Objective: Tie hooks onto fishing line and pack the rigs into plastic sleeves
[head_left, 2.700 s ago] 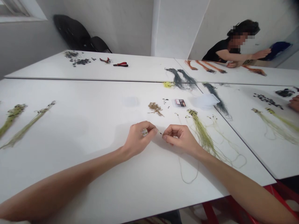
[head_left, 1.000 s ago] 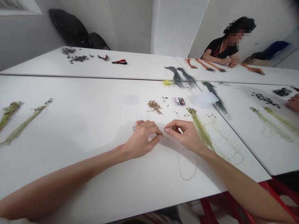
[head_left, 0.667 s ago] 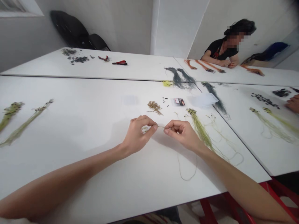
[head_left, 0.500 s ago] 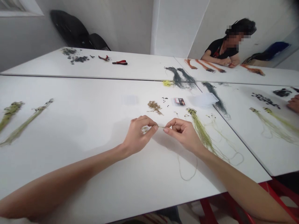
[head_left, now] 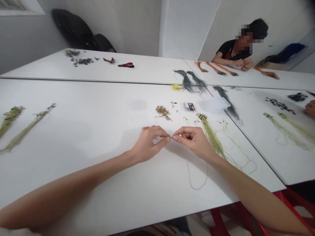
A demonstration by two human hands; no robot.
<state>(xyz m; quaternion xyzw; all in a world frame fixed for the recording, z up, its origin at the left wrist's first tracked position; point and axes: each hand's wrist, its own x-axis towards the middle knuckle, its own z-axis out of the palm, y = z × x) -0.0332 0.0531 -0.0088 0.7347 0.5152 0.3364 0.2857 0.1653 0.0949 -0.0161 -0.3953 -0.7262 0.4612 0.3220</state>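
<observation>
Over the white table, my left hand and my right hand meet with their fingertips almost touching. Each hand pinches a thin yellowish cord between thumb and index finger; its held part is mostly hidden. A loop of this cord lies on the table below my right hand. Just beyond my fingers is a small pile of brass-coloured metal pieces. Beside my right hand lies a bundle of yellow-green cords with dark bits at its top.
Small black pieces and a small clear box lie ahead. A translucent bag is at right. Dark green bundles, red-handled pliers and orange bundles lie farther back. A person sits across.
My left hand has moved slightly right and down, closing the gap between the fingertips. The short stretch of cord seen between them is now nearly hidden. The person opposite has turned their head.
</observation>
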